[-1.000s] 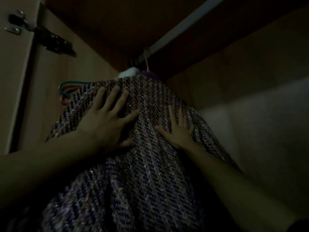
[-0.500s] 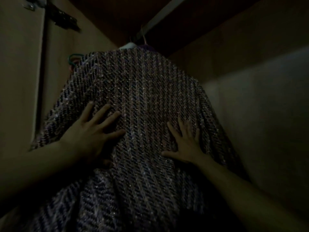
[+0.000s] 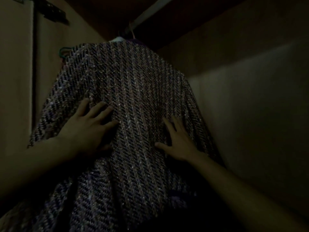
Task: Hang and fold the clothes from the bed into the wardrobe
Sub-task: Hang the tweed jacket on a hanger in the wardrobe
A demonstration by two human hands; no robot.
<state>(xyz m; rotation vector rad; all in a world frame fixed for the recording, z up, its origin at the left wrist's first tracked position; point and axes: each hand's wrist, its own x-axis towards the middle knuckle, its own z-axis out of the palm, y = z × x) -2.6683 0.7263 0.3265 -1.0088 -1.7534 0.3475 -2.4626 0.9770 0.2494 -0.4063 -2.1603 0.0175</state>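
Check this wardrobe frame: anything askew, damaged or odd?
Nothing stands out. The tweed garment hangs below the rail, with both the left hand and the right hand flat on the fabric. A green hanger pokes out at its left shoulder. The frame is too dim to judge finer damage.

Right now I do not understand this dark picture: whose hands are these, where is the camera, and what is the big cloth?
No machine is here. A person wears the camera on the head, and it looks up into a wardrobe. The left hand and right hand belong to that person. Both lie flat, fingers spread, on a tweed garment; neither has a grip on it. The garment hangs below the rail. A green hanger peeks out at its upper left, and something white shows at its top. The door hinge is at the upper left. It is too dark to tell more.
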